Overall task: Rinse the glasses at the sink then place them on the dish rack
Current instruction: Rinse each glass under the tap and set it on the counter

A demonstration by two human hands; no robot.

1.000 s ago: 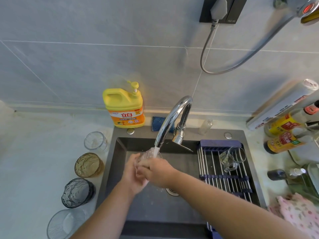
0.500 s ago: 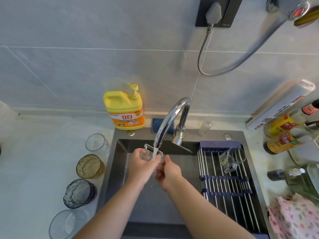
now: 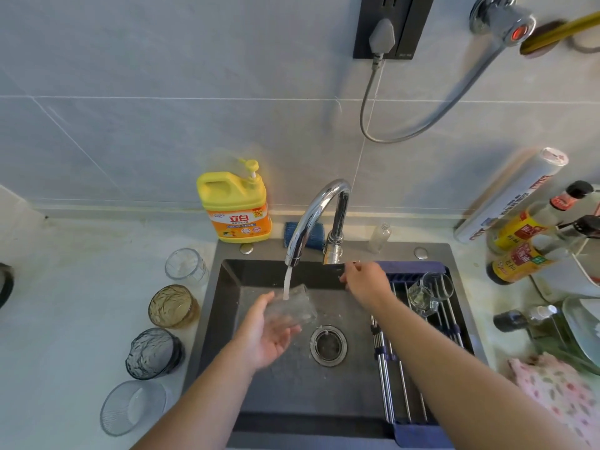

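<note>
My left hand [image 3: 266,336] holds a clear glass [image 3: 293,308] tilted under the water stream from the chrome faucet [image 3: 311,216], over the dark sink [image 3: 233,280]. My right hand [image 3: 367,282] is at the faucet's lever, fingers pinched on its tip. One clear glass mug [image 3: 428,290] lies on the roll-up dish rack [image 3: 422,378] at the sink's right side. On the counter to the left stand several glasses: a clear one [image 3: 185,266], an amber one [image 3: 172,306], a grey-blue one [image 3: 152,352] and a ribbed clear one [image 3: 131,405].
A yellow dish-soap jug [image 3: 237,203] and a blue sponge [image 3: 313,233] sit behind the sink. Sauce bottles [image 3: 519,248], a wrap roll [image 3: 513,193], a bowl and a pink cloth [image 3: 558,394] crowd the right counter. The sink drain [image 3: 328,344] is below the glass.
My right hand left the glass and moved up-right to the faucet lever. My left hand lowered and tilted the glass under the stream, now holding it alone.
</note>
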